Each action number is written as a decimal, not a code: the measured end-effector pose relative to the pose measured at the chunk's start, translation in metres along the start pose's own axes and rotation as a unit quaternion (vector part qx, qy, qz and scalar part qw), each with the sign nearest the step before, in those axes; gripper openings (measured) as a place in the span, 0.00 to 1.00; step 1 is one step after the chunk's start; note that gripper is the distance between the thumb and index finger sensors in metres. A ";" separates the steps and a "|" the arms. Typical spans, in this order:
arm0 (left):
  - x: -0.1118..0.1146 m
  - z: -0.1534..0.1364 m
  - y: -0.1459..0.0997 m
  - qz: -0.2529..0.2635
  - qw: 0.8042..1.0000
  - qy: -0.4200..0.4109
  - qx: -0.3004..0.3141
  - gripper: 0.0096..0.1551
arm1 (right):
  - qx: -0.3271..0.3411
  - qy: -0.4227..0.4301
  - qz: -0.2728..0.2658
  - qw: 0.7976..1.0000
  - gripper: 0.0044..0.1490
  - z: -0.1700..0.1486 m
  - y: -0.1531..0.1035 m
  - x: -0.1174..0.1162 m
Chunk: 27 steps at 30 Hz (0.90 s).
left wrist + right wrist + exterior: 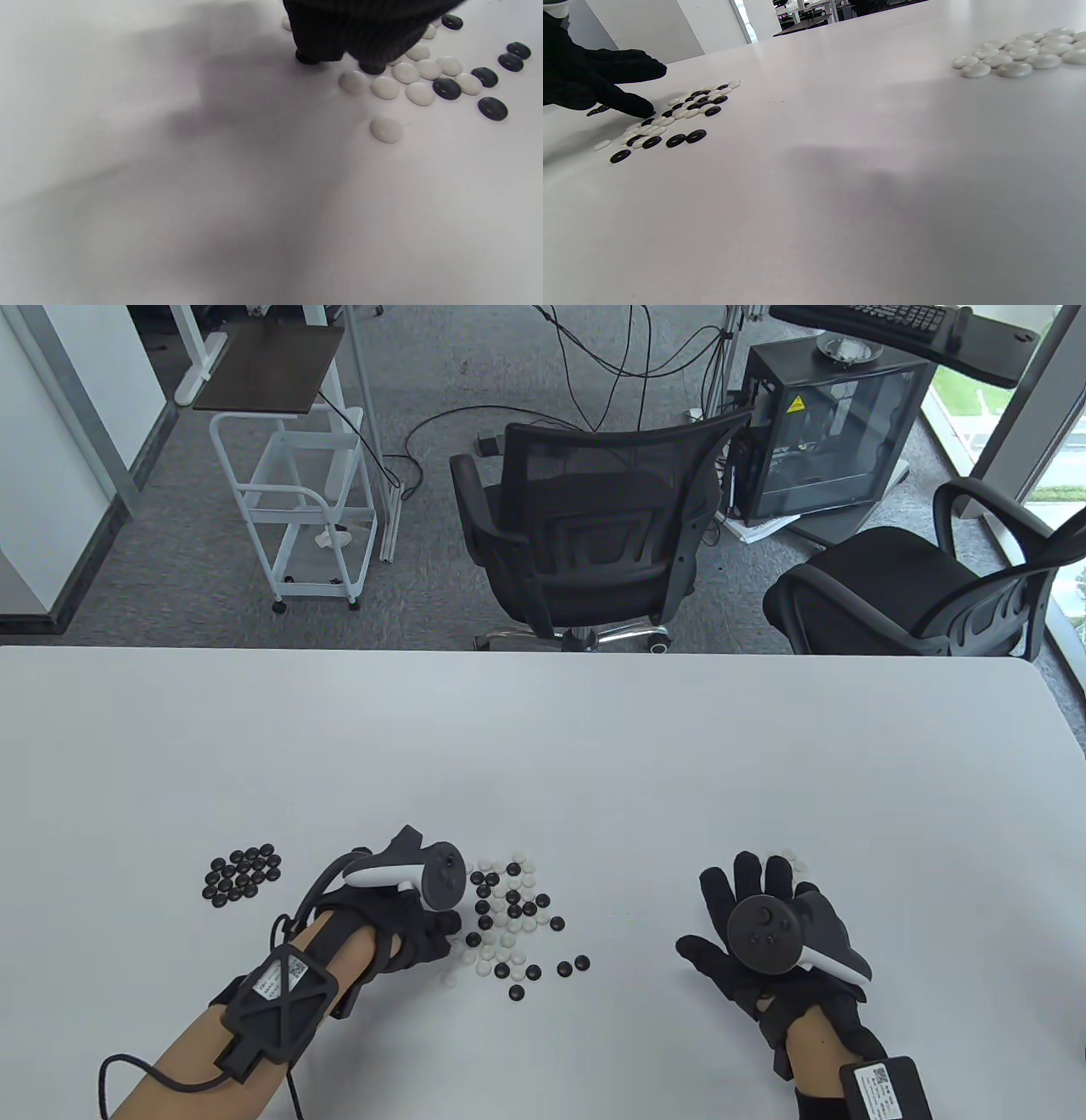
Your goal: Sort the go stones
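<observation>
Left hand (416,929) presses fingertips onto black stones at the mixed pile (509,916)'s nine o'clock; a careless drag scatters whites. Right hand (764,937) rests flat, spread wide.

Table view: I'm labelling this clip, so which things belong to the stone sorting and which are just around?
Job:
mixed stones
black pile
white pile
left hand, fingertips down at the mixed stones
right hand, flat, holding nothing

Lying about:
office chairs
white cart
computer case
</observation>
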<state>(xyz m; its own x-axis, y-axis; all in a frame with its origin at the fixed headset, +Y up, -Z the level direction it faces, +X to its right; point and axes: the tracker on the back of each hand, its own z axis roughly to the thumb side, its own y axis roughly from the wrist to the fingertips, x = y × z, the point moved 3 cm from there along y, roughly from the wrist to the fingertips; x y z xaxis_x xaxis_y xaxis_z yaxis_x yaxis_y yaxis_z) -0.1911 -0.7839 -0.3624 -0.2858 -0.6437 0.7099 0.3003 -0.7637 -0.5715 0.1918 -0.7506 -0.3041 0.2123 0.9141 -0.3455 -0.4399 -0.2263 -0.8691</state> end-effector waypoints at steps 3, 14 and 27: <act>0.008 -0.044 -0.014 0.001 0.998 -0.058 -0.034 0.33 | -0.001 -0.001 0.001 1.000 0.57 -0.001 0.000 0.000; 0.056 -0.160 -0.061 0.013 0.972 -0.194 -0.130 0.34 | -0.002 -0.002 0.002 1.000 0.57 -0.002 0.000 0.000; 0.056 -0.197 -0.052 0.033 0.948 -0.277 -0.155 0.36 | -0.002 -0.001 0.007 1.000 0.57 -0.002 0.002 -0.002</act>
<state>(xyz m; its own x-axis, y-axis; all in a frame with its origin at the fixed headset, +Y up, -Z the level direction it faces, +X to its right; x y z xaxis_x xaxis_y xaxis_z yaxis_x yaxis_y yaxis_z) -0.4022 -0.7901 -0.3746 0.2713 -0.6315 0.7264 -0.0051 -0.7556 -0.6550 0.1919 -0.7537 -0.3060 0.2056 0.9114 -0.3565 -0.4387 -0.2398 -0.8661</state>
